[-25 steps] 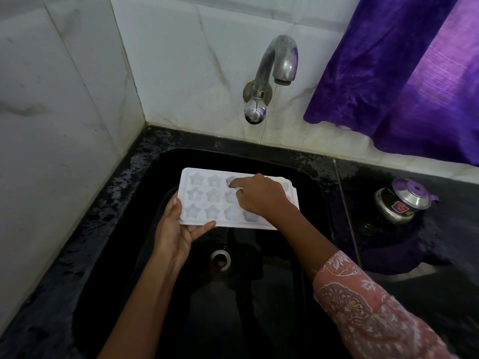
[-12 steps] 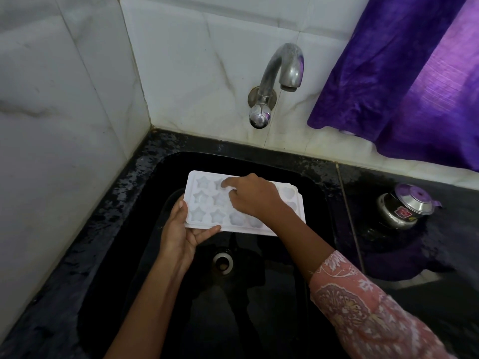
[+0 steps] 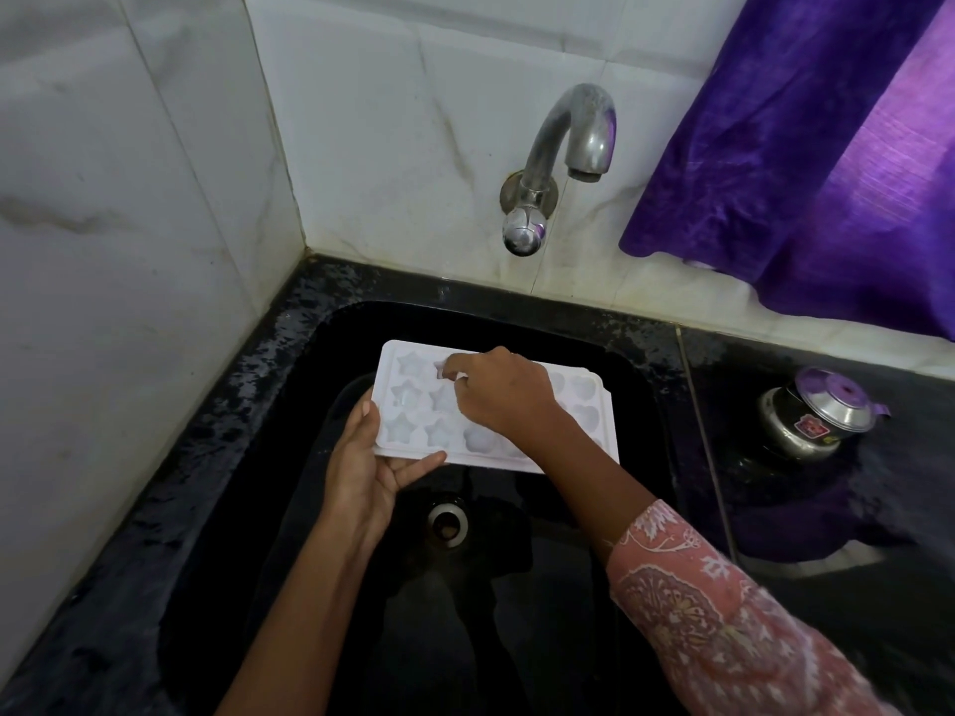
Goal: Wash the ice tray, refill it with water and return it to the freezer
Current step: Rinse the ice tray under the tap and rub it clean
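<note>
White plastic star-moulded ice tray [image 3: 586, 413], its edge gripped by the left hand [image 3: 362, 472], looks mid-wash under the right hand [image 3: 504, 392], fingers [image 3: 457, 366] curled (steel tap [image 3: 568, 142] not running); rinsing probably next.

The ice tray [image 3: 413, 405] was a white plastic rectangle with rows of star-shaped moulds at its left end and heart-shaped ones at its right. It was held roughly level, face up, over the black sink [image 3: 568, 323]. The left hand [image 3: 362, 467] gripped its near-left corner, and the right hand [image 3: 504, 392] lay across its middle, bent fingertips at a top-row mould.
</note>
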